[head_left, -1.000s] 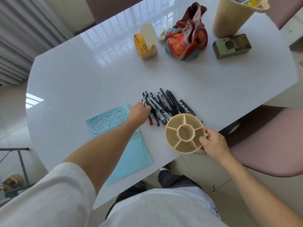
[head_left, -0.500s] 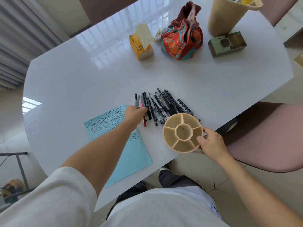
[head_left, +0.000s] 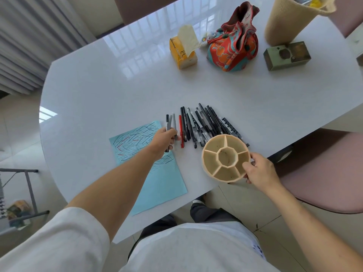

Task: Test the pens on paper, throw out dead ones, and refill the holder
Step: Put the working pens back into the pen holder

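Left hand (head_left: 164,138) grasps few pens (head_left: 170,122) just beside scribbled blue paper (head_left: 157,173) on white worktop (head_left: 117,91). Right hand (head_left: 260,169) grips rim of empty beige holder (head_left: 225,158) at worktop's near edge. Remaining pens (head_left: 204,124) lie in row behind holder.

The paper (head_left: 157,173) is light blue with black and red strokes; the holder (head_left: 225,158) beige; the pens (head_left: 202,124) mostly black, one red; the tabletop (head_left: 117,85) glossy white.
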### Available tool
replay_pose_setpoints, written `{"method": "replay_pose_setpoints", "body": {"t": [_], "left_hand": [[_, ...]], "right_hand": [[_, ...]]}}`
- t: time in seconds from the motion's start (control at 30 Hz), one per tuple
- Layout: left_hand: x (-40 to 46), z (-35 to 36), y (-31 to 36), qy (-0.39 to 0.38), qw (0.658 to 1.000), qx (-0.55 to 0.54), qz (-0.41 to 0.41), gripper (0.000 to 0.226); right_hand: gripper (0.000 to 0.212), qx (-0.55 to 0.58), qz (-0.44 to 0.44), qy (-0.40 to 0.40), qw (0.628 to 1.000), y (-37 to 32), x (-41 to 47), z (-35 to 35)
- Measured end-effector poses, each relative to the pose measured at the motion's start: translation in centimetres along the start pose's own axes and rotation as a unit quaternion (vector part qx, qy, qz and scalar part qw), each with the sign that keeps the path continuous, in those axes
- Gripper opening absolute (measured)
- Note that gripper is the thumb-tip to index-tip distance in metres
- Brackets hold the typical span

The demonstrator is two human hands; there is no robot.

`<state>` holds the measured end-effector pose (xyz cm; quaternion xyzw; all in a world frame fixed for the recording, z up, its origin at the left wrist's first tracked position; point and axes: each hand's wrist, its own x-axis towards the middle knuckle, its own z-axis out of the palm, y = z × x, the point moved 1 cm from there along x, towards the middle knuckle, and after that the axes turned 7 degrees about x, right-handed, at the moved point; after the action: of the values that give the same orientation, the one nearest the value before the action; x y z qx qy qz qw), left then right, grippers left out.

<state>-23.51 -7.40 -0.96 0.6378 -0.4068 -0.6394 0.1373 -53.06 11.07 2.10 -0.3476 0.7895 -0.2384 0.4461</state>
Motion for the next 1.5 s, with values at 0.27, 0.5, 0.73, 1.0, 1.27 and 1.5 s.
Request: {"method": "replay_pose_setpoints", "body": {"t": [0.27, 0.5, 0.73, 1.0, 1.27, 1.5], "left_hand": [[-0.1, 0.3, -0.1, 0.005, 1.0, -0.002, 0.011, 0.012], [0.2, 1.2, 0.7, 0.074, 0.997, 0.024, 0.0, 0.013], [-0.4, 1.5, 1.8, 0.057, 0.997, 0.041, 0.016, 0.031], [-0.2, 1.1, 1.6, 0.05, 0.999, 0.006, -0.001, 0.035], [1.1, 1.3, 1.5, 0.102, 0.994, 0.037, -0.015, 0.017], [1.6, 1.4, 1.6, 0.155, 0.987, 0.05, 0.01, 0.013]], "right_hand": [[0.035, -0.003, 0.004, 0.004, 1.0, -0.2, -0.1, 0.1], [0.026, 0.001, 0.003, 0.005, 1.0, -0.4, -0.2, 0.1], [0.034, 0.002, 0.004, 0.012, 1.0, -0.4, -0.2, 0.1], [0.036, 0.006, 0.004, 0.006, 1.0, -0.4, -0.1, 0.0], [0.022, 0.003, 0.0, 0.007, 1.0, -0.7, -0.3, 0.0], [0.021, -0.004, -0.006, 0.003, 1.0, -0.8, -0.4, -0.2]]}}
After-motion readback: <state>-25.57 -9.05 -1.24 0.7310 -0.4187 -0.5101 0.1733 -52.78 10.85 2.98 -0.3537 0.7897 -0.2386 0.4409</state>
